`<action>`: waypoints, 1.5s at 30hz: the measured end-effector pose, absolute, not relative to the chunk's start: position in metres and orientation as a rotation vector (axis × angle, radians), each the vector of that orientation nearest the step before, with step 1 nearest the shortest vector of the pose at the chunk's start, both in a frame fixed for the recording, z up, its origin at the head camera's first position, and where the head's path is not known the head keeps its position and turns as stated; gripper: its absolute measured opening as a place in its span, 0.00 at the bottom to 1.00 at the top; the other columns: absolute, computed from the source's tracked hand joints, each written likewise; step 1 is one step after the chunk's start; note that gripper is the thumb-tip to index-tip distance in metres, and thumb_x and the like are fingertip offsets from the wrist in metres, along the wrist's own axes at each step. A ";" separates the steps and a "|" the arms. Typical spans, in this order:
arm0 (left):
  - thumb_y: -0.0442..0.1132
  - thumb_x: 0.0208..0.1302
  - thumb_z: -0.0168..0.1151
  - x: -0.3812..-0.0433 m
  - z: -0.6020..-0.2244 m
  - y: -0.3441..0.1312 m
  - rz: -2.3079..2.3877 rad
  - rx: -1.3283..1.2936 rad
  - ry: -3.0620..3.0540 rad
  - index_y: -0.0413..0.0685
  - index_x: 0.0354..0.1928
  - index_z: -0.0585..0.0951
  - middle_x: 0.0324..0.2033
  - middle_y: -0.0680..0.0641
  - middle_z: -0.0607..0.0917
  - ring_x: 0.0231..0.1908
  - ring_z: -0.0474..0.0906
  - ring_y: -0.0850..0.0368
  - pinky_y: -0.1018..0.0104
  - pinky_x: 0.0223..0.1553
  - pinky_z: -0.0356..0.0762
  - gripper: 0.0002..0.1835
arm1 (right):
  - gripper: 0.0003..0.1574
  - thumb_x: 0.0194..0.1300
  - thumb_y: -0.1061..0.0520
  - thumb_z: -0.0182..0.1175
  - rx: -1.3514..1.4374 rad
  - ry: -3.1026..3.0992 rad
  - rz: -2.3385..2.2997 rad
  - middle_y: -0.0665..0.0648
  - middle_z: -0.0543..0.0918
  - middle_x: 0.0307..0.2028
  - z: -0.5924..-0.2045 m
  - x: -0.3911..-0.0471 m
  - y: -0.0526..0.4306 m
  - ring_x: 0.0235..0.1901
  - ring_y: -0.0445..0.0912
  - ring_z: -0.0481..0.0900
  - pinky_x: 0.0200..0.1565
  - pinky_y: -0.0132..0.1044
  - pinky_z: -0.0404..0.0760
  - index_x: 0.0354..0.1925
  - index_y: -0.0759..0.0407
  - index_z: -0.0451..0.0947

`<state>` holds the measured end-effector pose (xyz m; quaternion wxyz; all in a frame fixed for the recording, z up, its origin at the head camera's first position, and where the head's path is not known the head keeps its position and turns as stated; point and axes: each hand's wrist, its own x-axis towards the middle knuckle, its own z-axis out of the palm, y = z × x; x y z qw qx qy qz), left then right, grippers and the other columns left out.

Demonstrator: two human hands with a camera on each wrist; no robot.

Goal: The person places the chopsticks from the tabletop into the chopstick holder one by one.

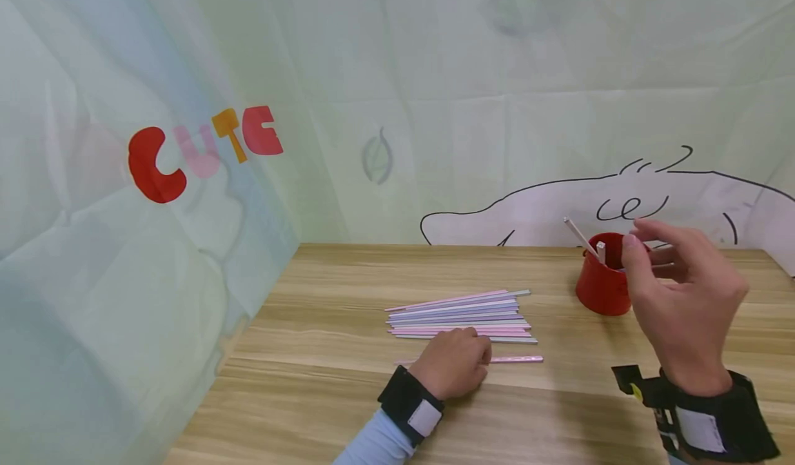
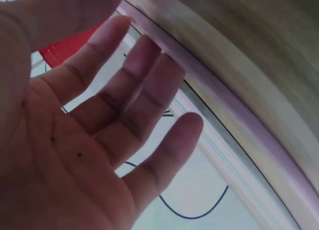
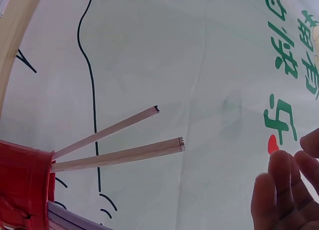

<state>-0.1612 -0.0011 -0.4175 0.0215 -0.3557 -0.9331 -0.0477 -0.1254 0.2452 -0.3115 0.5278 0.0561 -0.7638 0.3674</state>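
Note:
In the head view my left hand (image 1: 453, 363) is low over a pink paper straw (image 1: 517, 359) lying apart on the wooden table. Its thumb and index fingertip meet at the straw (image 2: 234, 103), seeming to pinch it, with the other fingers loosely extended alongside. Just beyond lies a fanned row of pink, lilac and pale straws (image 1: 459, 317). My right hand (image 1: 686, 292) hovers beside the rim of a small red bucket (image 1: 602, 289), fingers bent loosely and nothing visible between them. Two thin sticks (image 3: 124, 154) lean out of the bucket, and a lilac straw (image 3: 75, 221) also shows there.
A pale printed cloth (image 1: 447, 141) stands behind the table, carrying a line-drawn figure at the right and the coloured word CUTE (image 1: 263, 130) at the left. The wooden tabletop (image 1: 298, 341) extends left of the straws.

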 end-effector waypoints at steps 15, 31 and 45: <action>0.33 0.52 0.61 -0.159 -0.419 0.000 -0.156 -1.193 -2.831 0.54 0.28 0.81 0.22 0.59 0.79 0.23 0.69 0.68 0.75 0.24 0.70 0.05 | 0.16 0.54 0.61 0.64 0.201 -1.791 0.961 0.60 0.84 0.37 -0.312 -0.128 0.235 0.30 0.31 0.74 0.36 0.18 0.70 0.44 0.57 0.82; 0.40 0.51 0.66 -0.159 -0.422 0.003 -0.113 -1.227 -2.840 0.55 0.26 0.80 0.20 0.61 0.75 0.21 0.66 0.69 0.76 0.22 0.65 0.02 | 0.12 0.54 0.62 0.64 0.362 -1.945 0.885 0.56 0.83 0.30 -0.317 -0.129 0.228 0.25 0.36 0.74 0.33 0.17 0.71 0.40 0.60 0.82; 0.39 0.57 0.60 -0.159 -0.418 0.004 -0.165 -1.234 -2.772 0.55 0.32 0.80 0.23 0.60 0.75 0.23 0.66 0.70 0.76 0.24 0.67 0.02 | 0.15 0.51 0.63 0.67 0.501 -2.094 0.842 0.51 0.83 0.30 -0.324 -0.131 0.222 0.27 0.40 0.76 0.33 0.18 0.72 0.41 0.58 0.82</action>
